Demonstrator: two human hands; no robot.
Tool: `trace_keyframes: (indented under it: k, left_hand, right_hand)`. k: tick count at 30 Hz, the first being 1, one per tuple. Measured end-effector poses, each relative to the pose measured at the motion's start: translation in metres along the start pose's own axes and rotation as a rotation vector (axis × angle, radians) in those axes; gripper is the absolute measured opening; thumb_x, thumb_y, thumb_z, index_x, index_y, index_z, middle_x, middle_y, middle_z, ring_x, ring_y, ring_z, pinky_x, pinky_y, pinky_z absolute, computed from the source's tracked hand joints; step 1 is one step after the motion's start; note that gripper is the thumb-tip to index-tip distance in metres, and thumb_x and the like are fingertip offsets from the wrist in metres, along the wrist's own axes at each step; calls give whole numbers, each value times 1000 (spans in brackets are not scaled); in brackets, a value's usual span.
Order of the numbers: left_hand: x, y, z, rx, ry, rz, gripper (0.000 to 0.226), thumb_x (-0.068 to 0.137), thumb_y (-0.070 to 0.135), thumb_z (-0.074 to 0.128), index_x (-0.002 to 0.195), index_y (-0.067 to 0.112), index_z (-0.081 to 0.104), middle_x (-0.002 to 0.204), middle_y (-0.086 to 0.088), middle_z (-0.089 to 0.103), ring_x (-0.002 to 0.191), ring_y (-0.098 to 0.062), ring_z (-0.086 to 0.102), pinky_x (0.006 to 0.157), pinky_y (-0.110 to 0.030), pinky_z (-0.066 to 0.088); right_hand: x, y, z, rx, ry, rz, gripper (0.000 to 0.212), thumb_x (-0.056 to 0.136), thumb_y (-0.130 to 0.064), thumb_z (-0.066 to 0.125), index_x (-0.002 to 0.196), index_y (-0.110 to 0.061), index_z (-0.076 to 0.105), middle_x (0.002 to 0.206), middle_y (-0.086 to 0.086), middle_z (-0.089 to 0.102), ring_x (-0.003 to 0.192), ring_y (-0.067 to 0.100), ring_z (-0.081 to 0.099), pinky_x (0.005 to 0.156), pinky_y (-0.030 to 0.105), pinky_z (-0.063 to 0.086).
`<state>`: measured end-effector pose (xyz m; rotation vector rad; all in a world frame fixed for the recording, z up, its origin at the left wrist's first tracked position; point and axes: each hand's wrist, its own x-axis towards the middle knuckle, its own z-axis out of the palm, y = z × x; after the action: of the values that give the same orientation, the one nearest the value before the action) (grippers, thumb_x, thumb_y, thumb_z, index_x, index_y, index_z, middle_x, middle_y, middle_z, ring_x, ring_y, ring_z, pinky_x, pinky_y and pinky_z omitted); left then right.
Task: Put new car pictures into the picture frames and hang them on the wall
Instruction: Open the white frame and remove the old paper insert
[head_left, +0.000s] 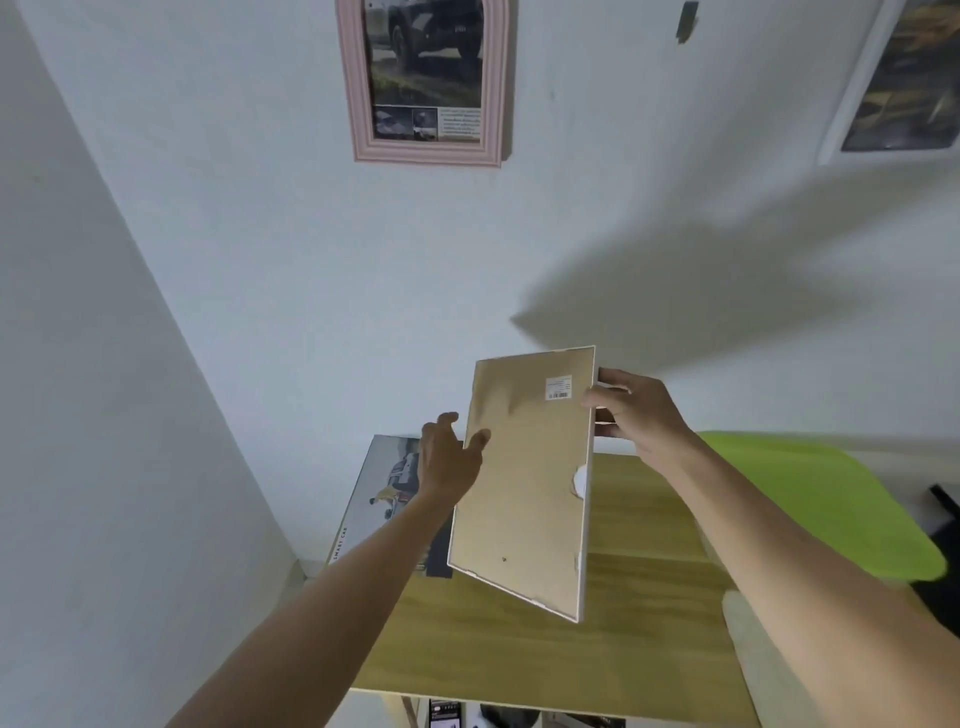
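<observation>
Both hands (524, 431) hold white-edged frame with brown backing (524, 478), centre of picture; I keep grip even, tilt level.

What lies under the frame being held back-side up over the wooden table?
Beneath the white frame with brown backing, the wooden table shows, plus a car picture lying at its left, partly covered by the left hand and frame. The frame's front is hidden.
</observation>
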<state>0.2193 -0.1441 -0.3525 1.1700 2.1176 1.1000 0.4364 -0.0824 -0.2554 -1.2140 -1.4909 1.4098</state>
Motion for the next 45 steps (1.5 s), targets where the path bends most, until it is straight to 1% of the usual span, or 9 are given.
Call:
trace_keyframes:
  k: [2,7,14,18,22,27,32,39,45]
  left_hand:
    - [11,-16,0,12,-57,-103,59,94,41,59,142,9,44,135,-13,52,120,-30,54,96,-39,43]
    - [17,-53,4,-235,-209,-262,21,92,3,59,111,-2,68,78,-13,69,68,-23,62,75,-41,58]
    - [18,-88,24,-362,-324,-515,23,88,6,70,111,7,69,102,-9,73,85,-19,69,66,-26,54]
    - [21,-104,48,-339,-246,-598,27,84,-3,70,110,5,69,103,-12,72,87,-24,70,64,-27,56]
    - [32,-115,70,-233,-144,-639,28,77,4,77,103,16,74,115,-4,68,101,-26,66,90,-43,56]
    - [42,-122,85,-113,-71,-636,31,79,5,75,108,16,75,109,2,64,96,-17,58,96,-35,51]
    - [45,-135,96,10,-16,-554,27,80,7,74,105,16,77,105,-3,74,104,-22,63,92,-31,50]
    - [33,-145,101,104,-25,-459,21,82,6,57,68,17,68,55,7,53,56,-11,43,49,-17,30]
    - [24,-155,94,167,-165,-308,15,85,10,53,86,13,68,78,-11,62,71,-17,52,60,-22,40]
  right_hand:
    - [5,13,-9,6,-41,49,33,81,-1,61,104,-17,78,99,9,77,82,25,72,79,39,61]
    - [29,57,-23,33,-44,178,31,81,-1,61,99,-18,80,102,5,77,100,25,69,90,44,55]
    - [56,130,-26,105,-44,380,31,88,2,57,106,-13,76,99,7,77,80,22,70,66,33,56]
    - [78,179,-20,47,50,438,25,94,-4,58,104,-18,76,96,2,78,83,20,72,84,40,59]
    - [90,216,-11,-246,16,418,36,97,-20,52,126,-37,66,118,-12,70,102,15,68,93,34,55]
    - [94,238,3,-342,-155,543,55,90,-4,42,126,-43,58,109,-12,69,98,16,64,79,28,52]
    - [100,255,24,-349,93,523,33,88,-7,53,108,-30,66,95,-2,72,84,23,67,73,33,56]
    - [101,273,42,-483,199,508,37,85,-3,49,106,-21,73,101,0,74,94,25,67,83,37,55]
    - [77,268,51,-617,143,406,34,83,-11,48,110,-25,65,106,2,65,83,30,64,67,35,55]
